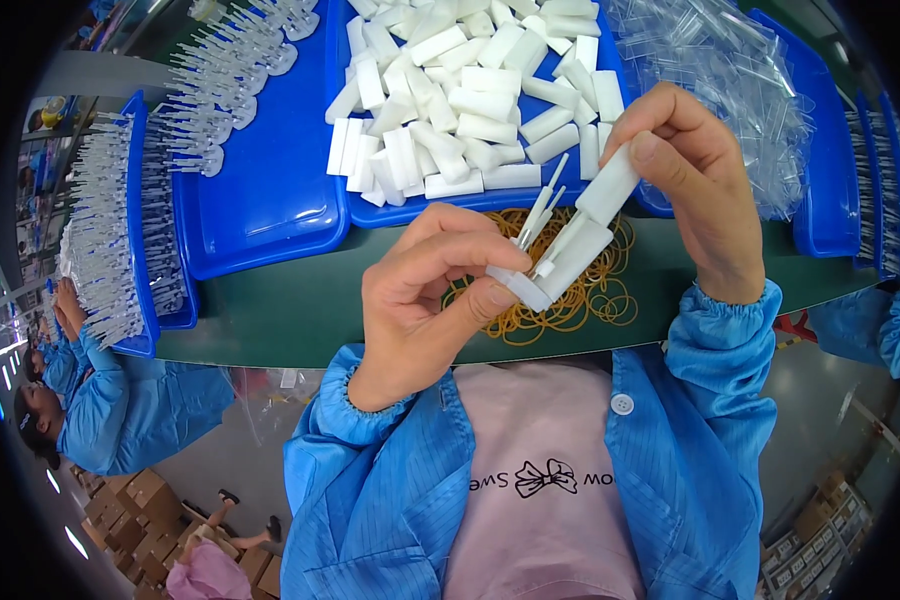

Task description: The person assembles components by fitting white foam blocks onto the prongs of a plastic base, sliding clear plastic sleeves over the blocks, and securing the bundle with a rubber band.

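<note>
Between the thumb and fingers of my left hand (415,295) is the white base of a pronged part (520,286), its thin rods pointing up and to the right. A white foam block (577,255) lies along one side of those rods. My right hand (695,175) pinches another white foam block (610,187) by its upper end. That block's lower end meets or overlaps the first block; whether they are joined I cannot tell. Beneath both hands a loose heap of tan rubber bands (610,300) lies on the green table (270,315).
A blue tray (338,100) full of white foam blocks stands ahead. Clear plastic sleeves (715,100) fill a tray at right. More pronged parts (210,110) stand at left, around a blue tray (260,215). A co-worker (135,400) sits at far left.
</note>
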{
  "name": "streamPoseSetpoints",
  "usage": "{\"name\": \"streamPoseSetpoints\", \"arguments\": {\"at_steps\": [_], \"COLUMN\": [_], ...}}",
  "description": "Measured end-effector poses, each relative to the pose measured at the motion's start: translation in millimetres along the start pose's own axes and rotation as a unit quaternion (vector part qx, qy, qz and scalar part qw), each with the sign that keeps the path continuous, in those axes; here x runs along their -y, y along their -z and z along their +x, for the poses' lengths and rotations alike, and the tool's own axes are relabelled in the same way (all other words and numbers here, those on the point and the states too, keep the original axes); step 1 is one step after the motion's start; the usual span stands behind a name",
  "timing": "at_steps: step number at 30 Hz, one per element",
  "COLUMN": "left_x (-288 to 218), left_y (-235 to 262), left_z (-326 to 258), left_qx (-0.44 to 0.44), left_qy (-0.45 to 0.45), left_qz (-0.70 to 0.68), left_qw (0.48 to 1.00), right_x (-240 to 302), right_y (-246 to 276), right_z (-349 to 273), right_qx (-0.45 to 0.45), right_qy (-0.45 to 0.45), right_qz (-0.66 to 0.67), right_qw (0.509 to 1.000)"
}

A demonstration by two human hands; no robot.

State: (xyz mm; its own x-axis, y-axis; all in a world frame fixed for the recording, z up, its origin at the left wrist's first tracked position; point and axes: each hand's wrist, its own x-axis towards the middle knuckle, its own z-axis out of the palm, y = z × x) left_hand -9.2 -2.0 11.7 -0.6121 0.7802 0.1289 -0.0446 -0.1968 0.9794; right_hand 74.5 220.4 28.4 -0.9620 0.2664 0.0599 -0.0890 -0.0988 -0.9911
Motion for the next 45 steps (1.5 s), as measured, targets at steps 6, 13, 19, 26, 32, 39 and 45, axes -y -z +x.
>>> {"name": "streamPoseSetpoints", "arguments": {"at_steps": [6, 13, 19, 26, 32, 39, 45], "left_x": [2, -4, -2, -2, -1, 1, 1], "left_y": [-1, -7, -10, -11, -14, -12, -11], "left_z": [-1, 1, -1, 3, 5, 5, 5], "left_qx": [0.012, -0.011, -0.041, -0.046, -0.042, -0.050, -0.046], "left_qy": [-0.051, 0.027, -0.007, 0.010, -0.007, -0.016, -0.014], "left_qz": [0.097, -0.095, -0.068, -0.081, -0.075, -0.069, -0.095], "left_qw": [0.994, 0.995, 0.997, 0.996, 0.996, 0.996, 0.994], "right_x": [-1, 1, 9, 4, 0, -15, -15], "right_y": [-2, -4, -14, -13, -23, -26, -26], "right_z": [-1, -8, -15, -16, -19, -16, -12], "right_qx": [-0.028, 0.023, -0.030, -0.003, 0.005, 0.016, 0.022], "right_qy": [-0.006, 0.002, 0.043, 0.036, 0.018, 0.091, 0.091], "right_qz": [0.005, 0.048, -0.029, 0.040, 0.058, 0.032, 0.043], "right_qw": [1.000, 0.999, 0.998, 0.999, 0.998, 0.995, 0.995]}}
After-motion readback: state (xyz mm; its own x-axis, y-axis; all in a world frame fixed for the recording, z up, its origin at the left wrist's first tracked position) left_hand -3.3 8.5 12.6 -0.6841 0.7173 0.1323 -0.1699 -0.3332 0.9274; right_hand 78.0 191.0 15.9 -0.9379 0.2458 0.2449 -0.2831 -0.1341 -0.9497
